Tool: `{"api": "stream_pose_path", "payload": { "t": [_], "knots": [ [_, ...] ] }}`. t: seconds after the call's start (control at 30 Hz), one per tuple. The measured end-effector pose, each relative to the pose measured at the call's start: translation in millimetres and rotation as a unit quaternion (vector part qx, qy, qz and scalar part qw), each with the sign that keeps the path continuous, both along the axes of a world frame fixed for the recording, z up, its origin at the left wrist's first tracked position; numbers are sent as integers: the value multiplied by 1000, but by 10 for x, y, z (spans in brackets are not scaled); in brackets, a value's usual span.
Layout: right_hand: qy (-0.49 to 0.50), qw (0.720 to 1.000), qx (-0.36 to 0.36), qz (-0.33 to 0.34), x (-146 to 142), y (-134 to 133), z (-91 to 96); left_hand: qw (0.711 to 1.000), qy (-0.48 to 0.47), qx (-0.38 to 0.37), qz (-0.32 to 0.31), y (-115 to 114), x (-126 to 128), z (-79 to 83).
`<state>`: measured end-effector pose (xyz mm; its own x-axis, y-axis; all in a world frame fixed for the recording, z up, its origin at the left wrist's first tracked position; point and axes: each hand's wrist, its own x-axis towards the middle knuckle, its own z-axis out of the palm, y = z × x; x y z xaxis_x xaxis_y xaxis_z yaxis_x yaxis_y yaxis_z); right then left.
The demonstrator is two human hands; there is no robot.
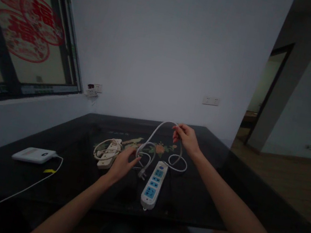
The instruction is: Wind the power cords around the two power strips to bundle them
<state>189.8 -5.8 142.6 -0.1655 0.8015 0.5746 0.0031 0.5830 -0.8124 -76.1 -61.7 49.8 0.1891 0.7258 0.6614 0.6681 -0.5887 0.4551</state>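
A white power strip [153, 185] with blue socket faces lies lengthwise on the dark table in front of me. Its white cord [158, 126] arches up between my hands, with a loop resting beside the strip's far end. My right hand [185, 137] pinches the cord above the table. Lower and to the left, my left hand [125, 162] has its fingers closed round gathered coils of the same cord. The cord's plug [142, 173] hangs just left of the strip. Behind my left hand lies a second, cream power strip [105, 162] with its cable looped over it.
A white power bank [34, 155] with a cable lies at the left of the black table [188, 202], near a small yellow tag [49, 171]. The table's far edge stands by a wall with sockets [211, 101]. A window [32, 30] is on the left.
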Motion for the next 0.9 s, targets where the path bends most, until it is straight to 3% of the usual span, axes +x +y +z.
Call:
{"api": "stream_pose_path", "payload": {
  "t": [0.1,0.17,0.33,0.5,0.63,0.73,0.9],
  "knots": [
    [3,1000,25,-5,40,-50,56,999,-49,-14,-16,90,-50,29],
    [9,999,45,-21,92,-66,107,997,-74,-19,-12,151,-103,151],
    [32,994,73,-72,278,-10,198,994,-102,-23,-25,284,-204,634],
    [60,990,57,-115,513,141,121,973,-219,-52,-59,260,-314,1095],
    [132,980,26,-150,741,295,-35,915,-384,-89,-80,165,-549,1467],
    [163,971,9,-174,913,407,-176,836,-533,-84,-100,89,-788,1726],
    [188,957,-21,-220,1152,586,-418,766,-633,-23,-111,-63,-1169,1986]
  ]
}}
